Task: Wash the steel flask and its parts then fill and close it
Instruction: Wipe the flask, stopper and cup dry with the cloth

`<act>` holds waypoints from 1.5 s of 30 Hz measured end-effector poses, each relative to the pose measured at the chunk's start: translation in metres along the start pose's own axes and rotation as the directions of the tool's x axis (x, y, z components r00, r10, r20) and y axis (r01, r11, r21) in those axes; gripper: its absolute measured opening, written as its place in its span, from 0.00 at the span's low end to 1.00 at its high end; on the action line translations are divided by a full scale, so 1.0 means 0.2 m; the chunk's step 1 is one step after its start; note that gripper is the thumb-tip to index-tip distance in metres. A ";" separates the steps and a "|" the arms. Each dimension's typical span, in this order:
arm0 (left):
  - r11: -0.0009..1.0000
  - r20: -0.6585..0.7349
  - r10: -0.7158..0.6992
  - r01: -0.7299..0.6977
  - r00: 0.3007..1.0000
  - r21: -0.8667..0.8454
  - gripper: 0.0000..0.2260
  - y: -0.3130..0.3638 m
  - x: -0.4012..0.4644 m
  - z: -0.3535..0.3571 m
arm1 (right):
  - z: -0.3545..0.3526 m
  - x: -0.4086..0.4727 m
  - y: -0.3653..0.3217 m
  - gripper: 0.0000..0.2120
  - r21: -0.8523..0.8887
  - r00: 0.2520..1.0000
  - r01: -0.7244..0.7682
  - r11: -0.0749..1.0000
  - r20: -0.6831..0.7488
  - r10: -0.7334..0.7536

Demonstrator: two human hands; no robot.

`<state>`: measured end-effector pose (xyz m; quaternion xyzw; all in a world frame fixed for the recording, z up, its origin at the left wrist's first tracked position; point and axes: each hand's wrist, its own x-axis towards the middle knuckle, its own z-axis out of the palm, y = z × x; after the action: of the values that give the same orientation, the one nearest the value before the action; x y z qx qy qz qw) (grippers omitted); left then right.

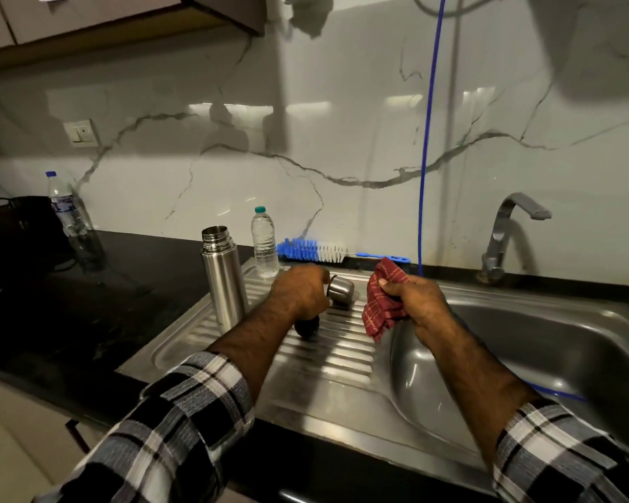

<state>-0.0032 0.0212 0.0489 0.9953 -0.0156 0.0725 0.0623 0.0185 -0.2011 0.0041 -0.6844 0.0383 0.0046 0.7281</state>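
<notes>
I'm looking down at the dark table (88,314), which runs off the frame's left edge. Set into it is the steel sink (523,343); its basin at 3 o'clock is cut off at the right edge, and its ribbed drainboard (335,353) fills the centre. The tap (505,234) stands at 2 o'clock against the marble wall.

The steel flask (224,281) stands upright and uncapped at the drainboard's left edge, at about 10 o'clock from the hands. Just right of it stands a small water bottle (264,243), and a blue-and-white bottle brush (315,250) lies along the back ledge at 12 o'clock. A larger bottle (64,205) stands far off at 9 o'clock beside a dark bag that is too dim to make out.

My right hand (414,303) has its fingers clenched round a red checked cloth (384,303), held over the basin's near-left rim. My left hand (302,292) has its fingers curled round the steel cup lid (340,290), tilted on its side just above the drainboard. Below that wrist sits a dark rounded part (307,328), half hidden; I cannot tell whether it is the stopper.
</notes>
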 end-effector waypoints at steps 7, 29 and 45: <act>0.998 0.056 0.036 -0.038 0.998 0.044 0.27 0.04 0.24 0.07 | -0.10 0.09 0.06 0.17 0.053 0.998 -0.041 0.998 -0.041 0.043; 0.687 0.028 0.099 -0.048 0.995 -0.725 0.21 0.28 0.22 0.11 | -0.43 -0.08 -0.12 0.11 0.377 0.995 -0.015 0.926 -0.082 0.050; 0.043 0.197 0.000 0.197 0.980 -0.979 0.09 0.81 0.04 0.46 | -0.55 -0.13 0.14 0.15 -0.277 0.944 0.326 0.904 0.036 -0.329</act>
<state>0.0112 -0.1520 -0.0207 0.6787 0.0028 -0.0339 0.7337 -0.0145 -0.3080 -0.0281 -0.7770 -0.0740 -0.1163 0.6143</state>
